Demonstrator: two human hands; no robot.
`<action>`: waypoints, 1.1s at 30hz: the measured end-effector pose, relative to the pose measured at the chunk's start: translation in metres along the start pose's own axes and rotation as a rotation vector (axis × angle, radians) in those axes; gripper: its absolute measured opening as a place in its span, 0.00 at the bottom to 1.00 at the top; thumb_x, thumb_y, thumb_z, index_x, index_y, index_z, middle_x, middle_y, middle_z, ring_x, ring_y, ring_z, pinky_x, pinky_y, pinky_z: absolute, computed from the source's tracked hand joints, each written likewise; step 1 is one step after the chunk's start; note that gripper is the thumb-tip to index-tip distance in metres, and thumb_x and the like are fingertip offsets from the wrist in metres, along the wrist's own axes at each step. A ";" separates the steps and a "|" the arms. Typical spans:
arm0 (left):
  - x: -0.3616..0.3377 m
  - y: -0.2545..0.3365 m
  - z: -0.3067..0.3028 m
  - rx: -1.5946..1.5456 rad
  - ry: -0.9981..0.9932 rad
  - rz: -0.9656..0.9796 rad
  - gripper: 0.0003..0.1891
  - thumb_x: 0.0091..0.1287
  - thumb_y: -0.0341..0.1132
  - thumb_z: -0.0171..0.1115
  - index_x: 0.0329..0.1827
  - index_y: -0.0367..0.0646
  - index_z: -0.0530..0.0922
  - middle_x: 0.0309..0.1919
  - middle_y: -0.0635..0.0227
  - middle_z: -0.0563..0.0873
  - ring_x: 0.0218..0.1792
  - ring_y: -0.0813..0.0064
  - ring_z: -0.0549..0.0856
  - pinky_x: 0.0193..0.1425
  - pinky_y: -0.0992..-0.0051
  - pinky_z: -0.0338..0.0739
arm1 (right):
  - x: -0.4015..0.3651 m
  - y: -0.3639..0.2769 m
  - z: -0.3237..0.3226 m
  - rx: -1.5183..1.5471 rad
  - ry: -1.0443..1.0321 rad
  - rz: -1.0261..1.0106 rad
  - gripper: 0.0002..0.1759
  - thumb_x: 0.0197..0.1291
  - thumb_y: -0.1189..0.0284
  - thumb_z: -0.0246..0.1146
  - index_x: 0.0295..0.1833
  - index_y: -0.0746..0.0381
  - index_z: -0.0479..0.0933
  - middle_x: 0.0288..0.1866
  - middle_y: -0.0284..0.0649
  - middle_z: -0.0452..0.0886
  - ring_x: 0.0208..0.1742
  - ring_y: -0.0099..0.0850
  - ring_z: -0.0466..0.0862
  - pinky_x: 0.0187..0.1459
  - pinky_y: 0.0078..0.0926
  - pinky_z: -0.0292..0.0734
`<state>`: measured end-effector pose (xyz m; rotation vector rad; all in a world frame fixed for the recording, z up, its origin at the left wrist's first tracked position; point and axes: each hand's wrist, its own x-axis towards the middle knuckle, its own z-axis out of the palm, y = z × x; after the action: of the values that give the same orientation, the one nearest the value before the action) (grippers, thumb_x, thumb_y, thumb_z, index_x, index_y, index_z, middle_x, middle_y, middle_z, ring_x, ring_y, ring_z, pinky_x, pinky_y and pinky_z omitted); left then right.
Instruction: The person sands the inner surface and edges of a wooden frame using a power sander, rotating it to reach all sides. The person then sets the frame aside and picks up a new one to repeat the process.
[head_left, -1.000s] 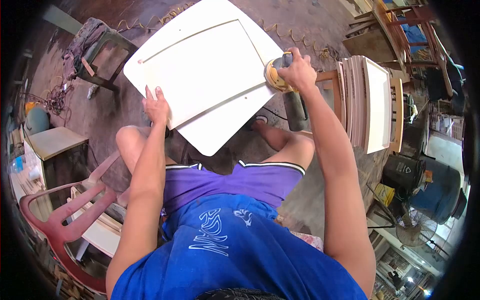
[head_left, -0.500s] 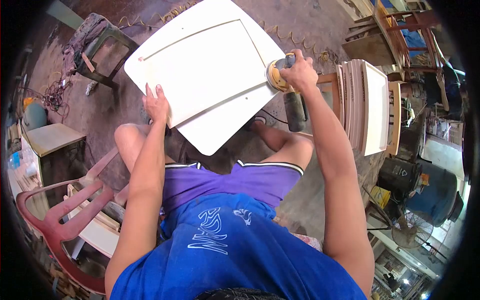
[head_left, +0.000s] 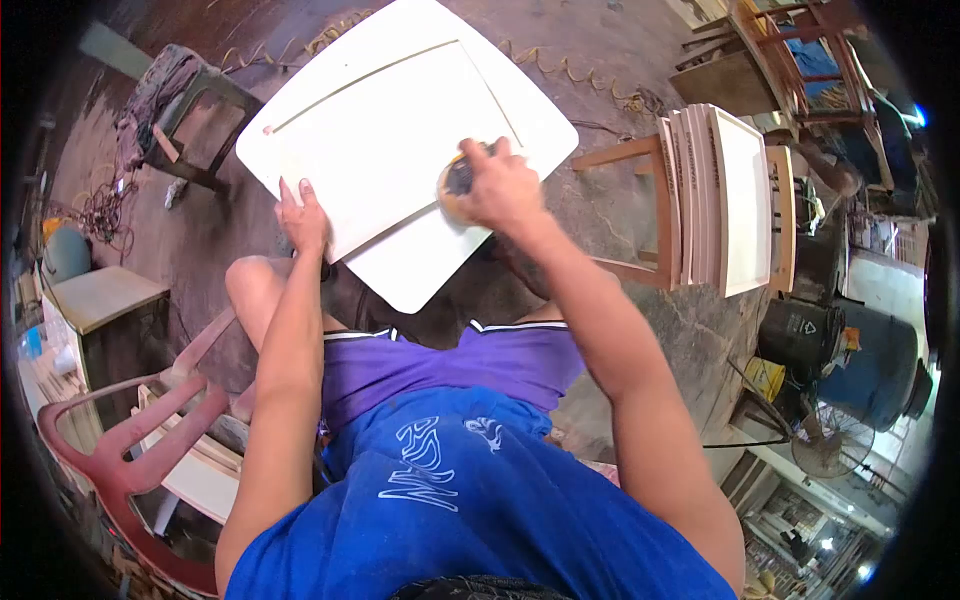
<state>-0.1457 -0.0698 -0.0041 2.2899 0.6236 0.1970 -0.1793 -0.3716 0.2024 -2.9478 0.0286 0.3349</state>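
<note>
Right hand (head_left: 500,190) is wrapped tight round the sander (head_left: 455,183), palm on top, fingers curled over the body. Only a bit of its round yellow-and-dark housing shows left of my knuckles. The pad sits on the panel (head_left: 390,120), centre of frame, right by the lower groove line.

The panel is a flat white board with a matte face and rounded corners. A thin routed groove traces a rectangle inside the edge. It fills the upper middle of the frame and its near corner points down between my knees. Can't see what carries it underneath.

Left hand (head_left: 300,218) is open on the panel's lower left edge, with the fingers straight and pressed flat on the face. The thumb is hidden, so can't tell if it hooks under.

Around it:
- A stack of panels (head_left: 722,200) stands on edge at right of frame. They're the same white with raised rims, and they lean against a bare wood frame (head_left: 640,210).
- A coiled hose (head_left: 565,72) lies on the concrete floor, upper middle, past the panel's far edge.
- A worn green stool (head_left: 195,105) with rags on it is at upper left.
- A red plastic chair (head_left: 125,450) with a slatted back is at lower left, just beside my left leg.
- A blue drum (head_left: 885,370) and a wire-cage fan (head_left: 830,440) are at lower right.
</note>
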 end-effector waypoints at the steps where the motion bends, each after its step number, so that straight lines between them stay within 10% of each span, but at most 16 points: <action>1: -0.001 0.003 -0.001 -0.007 -0.013 -0.015 0.36 0.82 0.56 0.55 0.86 0.46 0.66 0.64 0.33 0.78 0.65 0.34 0.80 0.73 0.48 0.72 | -0.005 -0.010 0.007 0.023 0.018 -0.035 0.37 0.58 0.53 0.75 0.73 0.46 0.75 0.60 0.59 0.77 0.50 0.58 0.88 0.50 0.53 0.88; 33: 0.001 0.013 -0.011 0.064 -0.046 -0.067 0.32 0.81 0.55 0.56 0.85 0.55 0.68 0.59 0.40 0.82 0.63 0.39 0.82 0.70 0.49 0.74 | 0.058 0.122 -0.047 -0.082 0.009 0.335 0.42 0.52 0.57 0.74 0.75 0.43 0.70 0.66 0.56 0.77 0.59 0.60 0.88 0.61 0.52 0.85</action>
<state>-0.1434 -0.0702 0.0128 2.3240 0.6907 0.0931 -0.1172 -0.5002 0.2136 -3.0196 0.5256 0.3754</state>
